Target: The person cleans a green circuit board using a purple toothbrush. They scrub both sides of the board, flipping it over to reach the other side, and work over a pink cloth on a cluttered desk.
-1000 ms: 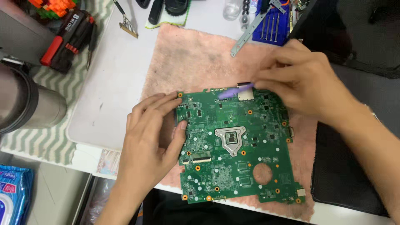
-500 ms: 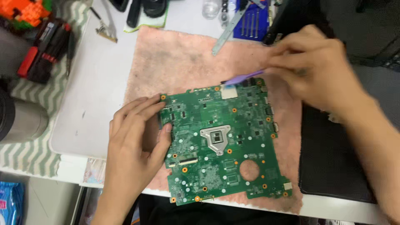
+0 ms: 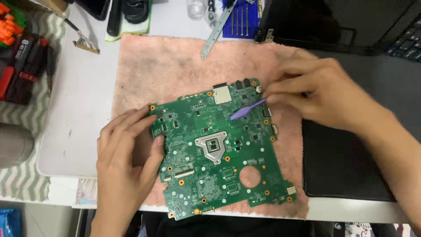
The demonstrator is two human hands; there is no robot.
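A green circuit board (image 3: 219,149) with a square metal socket frame in its middle lies on a pink fuzzy cloth (image 3: 175,70). My left hand (image 3: 125,156) rests on the board's left edge, thumb on the board and fingers spread along its upper left corner. My right hand (image 3: 324,94) pinches a thin purple plastic pry tool (image 3: 246,109) whose tip touches the board's upper right area, below a silver connector.
A black pad (image 3: 342,162) lies right of the cloth. A metal bracket (image 3: 215,33) and a blue screwdriver case (image 3: 237,19) sit at the back. A red and black tool kit (image 3: 22,66) and a steel cup (image 3: 13,145) are at the left; a dark laptop part (image 3: 342,22) is at the back right.
The view shifted, so everything sits lower and further left in frame. My right hand swung the purple tool from the board's top edge down onto its upper right area. The left hand kept its hold.
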